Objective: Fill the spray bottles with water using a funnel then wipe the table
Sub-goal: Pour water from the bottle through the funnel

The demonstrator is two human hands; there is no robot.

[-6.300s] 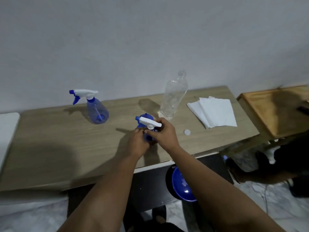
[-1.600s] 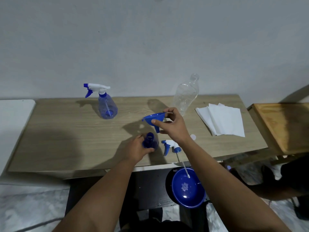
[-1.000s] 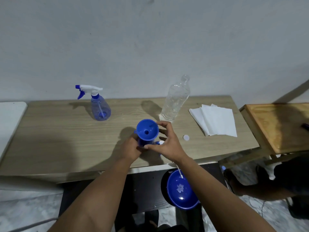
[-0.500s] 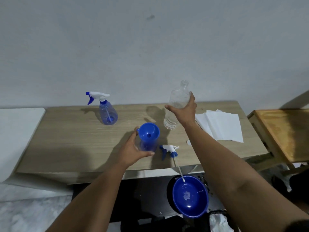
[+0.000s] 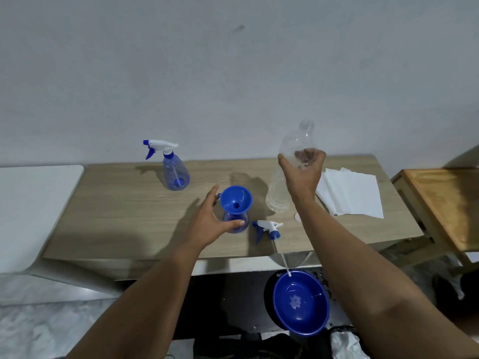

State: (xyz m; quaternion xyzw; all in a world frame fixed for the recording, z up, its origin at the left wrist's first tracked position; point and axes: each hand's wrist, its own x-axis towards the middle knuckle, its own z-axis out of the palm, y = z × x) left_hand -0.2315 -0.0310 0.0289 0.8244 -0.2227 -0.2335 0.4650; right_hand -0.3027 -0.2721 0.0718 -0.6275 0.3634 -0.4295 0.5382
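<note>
- Blue basin (image 5: 300,304) sits on the floor below the worktop's near edge; looks empty bar a pale mark at the bottom. Not part of the fill so far.
- Removed sprayer head (image 5: 268,226) lies on the worktop (image 5: 124,218) near the front edge, its dip tube hanging off over the basin. So uncapping of the first bottle is done.
- Left hand (image 5: 207,224): fingers loosely spread, cupped around the open spray bottle (image 5: 234,224), thumb touching its lower body, steadying it rather than clamping.
- Blue funnel (image 5: 236,199) is seated upright in that bottle's neck. Funnel step done; bottle looks unfilled.
- Small white cap (image 5: 297,216) lies on the worktop just beside the right forearm, so the water bottle looks uncapped.
- Right hand (image 5: 302,174): fingers wrapped round the upper body of the clear water bottle (image 5: 285,182), held upright, right of the funnel. Whether its base is off the worktop, can't tell. No pour yet.
- White paper towels (image 5: 352,193) are stacked at the right, untouched. Wipe step pending.
- Second spray bottle (image 5: 173,167) stands at the back left, sprayer on, well apart from both hands. Not started.
- Judgement: early stage. Left: pour into bottle one, recap, repeat for bottle two, wipe.
</note>
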